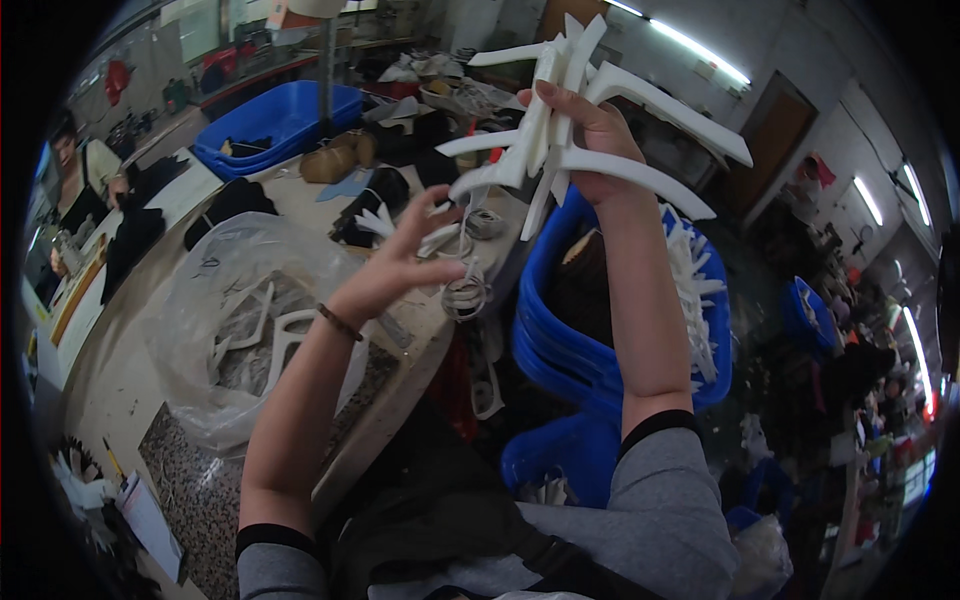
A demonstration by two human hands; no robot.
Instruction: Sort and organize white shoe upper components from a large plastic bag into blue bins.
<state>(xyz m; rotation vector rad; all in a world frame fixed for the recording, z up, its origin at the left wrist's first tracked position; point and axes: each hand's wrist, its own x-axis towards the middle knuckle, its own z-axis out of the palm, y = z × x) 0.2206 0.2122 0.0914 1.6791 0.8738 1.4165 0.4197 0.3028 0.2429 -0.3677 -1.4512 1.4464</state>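
Observation:
My right hand (605, 135) is raised, its fingers wrapped round a bundle of white, flat, curved pieces (535, 145) whose ends fan out on both sides. Lower and to the left, my left hand (390, 270) has its thumb and fingers spread. A thin pale cord (464, 238) hangs below the bundle beside these fingers, leading down toward a loose coil of cord (464, 298) at the table edge. Whether the left fingers touch the cord is hard to make out. Behind that hand, more white pieces (376, 222) lie on the table.
A clear plastic bag (190, 310) with white frames inside sits on the table (105, 345). Stacked blue tubs (548, 350) holding white pieces and dark material stand beside the table. Farther back are another blue tub (285, 110) and a person (95, 170) at the left.

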